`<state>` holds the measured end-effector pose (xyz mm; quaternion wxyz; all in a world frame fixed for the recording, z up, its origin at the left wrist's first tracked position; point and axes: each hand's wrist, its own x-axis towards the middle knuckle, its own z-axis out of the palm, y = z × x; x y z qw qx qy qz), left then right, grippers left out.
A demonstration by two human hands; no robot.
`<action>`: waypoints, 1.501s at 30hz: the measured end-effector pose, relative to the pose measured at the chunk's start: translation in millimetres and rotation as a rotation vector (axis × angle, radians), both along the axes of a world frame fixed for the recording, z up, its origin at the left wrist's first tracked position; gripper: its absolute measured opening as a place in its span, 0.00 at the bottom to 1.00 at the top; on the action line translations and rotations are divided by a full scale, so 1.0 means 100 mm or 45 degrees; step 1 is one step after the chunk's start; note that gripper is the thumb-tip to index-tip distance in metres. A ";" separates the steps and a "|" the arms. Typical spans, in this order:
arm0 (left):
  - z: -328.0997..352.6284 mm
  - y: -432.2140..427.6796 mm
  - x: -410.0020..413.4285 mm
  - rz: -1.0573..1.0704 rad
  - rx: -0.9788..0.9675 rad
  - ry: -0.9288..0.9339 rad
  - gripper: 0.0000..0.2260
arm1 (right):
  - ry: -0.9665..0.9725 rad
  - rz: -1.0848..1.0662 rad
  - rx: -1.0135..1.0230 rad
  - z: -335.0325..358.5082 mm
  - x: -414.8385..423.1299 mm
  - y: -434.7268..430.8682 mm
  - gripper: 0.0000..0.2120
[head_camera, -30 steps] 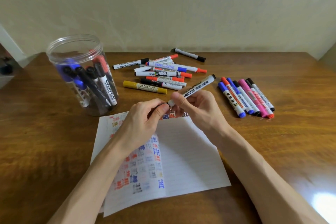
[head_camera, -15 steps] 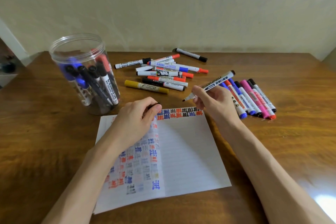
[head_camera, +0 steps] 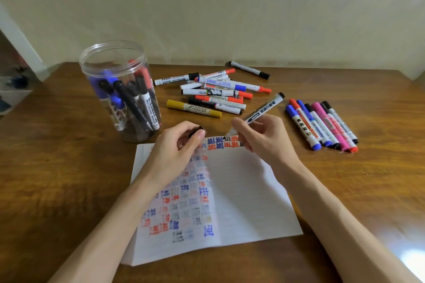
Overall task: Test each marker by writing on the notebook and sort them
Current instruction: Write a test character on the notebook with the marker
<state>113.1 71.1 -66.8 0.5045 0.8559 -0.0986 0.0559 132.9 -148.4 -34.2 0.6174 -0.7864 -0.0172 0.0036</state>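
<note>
the notebook (head_camera: 241, 202) lies open and flat on the glossy wooden table (head_camera: 57, 167), its thin ruled paper covered on the left page with blocky test characters in red, blue and black. one more row of them runs along the top edge.

my right hand (head_camera: 264, 138) is over the notebook's top edge, fingers and thumb clamped on the round white barrel of one uncapped whiteboard marker (head_camera: 259, 112). the marker is tilted, its dark nib down at that top row. my left hand (head_camera: 179, 145) rests on the notebook's upper left, fingers curled, thumb and forefinger pinching the one small black cap (head_camera: 195, 131).

beyond the notebook to the left stands one clear plastic jar (head_camera: 119, 89), cylindrical and lidless, with several blue, black and red markers leaning inside. straight beyond the notebook is a loose pile of markers (head_camera: 216, 92), too overlapped to count, with one yellow permanent marker (head_camera: 194, 108) at its near edge and one lone black-capped marker (head_camera: 249, 69) farther back. right of the notebook lies a tidy row of markers (head_camera: 322, 124), roughly seven, side by side.
</note>
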 end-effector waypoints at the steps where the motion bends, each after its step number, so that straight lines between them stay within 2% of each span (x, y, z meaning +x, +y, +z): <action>1: -0.01 0.00 0.01 0.006 -0.002 -0.013 0.09 | 0.008 -0.005 -0.027 0.01 -0.01 0.04 0.10; 6: -0.01 0.00 0.03 0.029 -0.045 -0.076 0.09 | -0.030 -0.091 -0.106 -0.09 -0.07 0.25 0.08; 17: -0.01 -0.03 0.03 0.046 -0.048 -0.114 0.10 | -0.182 -0.068 -0.299 -0.28 -0.10 0.25 0.07; 36: -0.01 -0.03 0.03 0.032 -0.055 -0.113 0.09 | -0.264 -0.024 -0.307 -0.32 -0.08 0.28 0.05; 45: -0.01 -0.02 0.04 0.026 -0.048 -0.132 0.09 | -0.213 -0.084 -0.250 -0.31 -0.08 0.24 0.07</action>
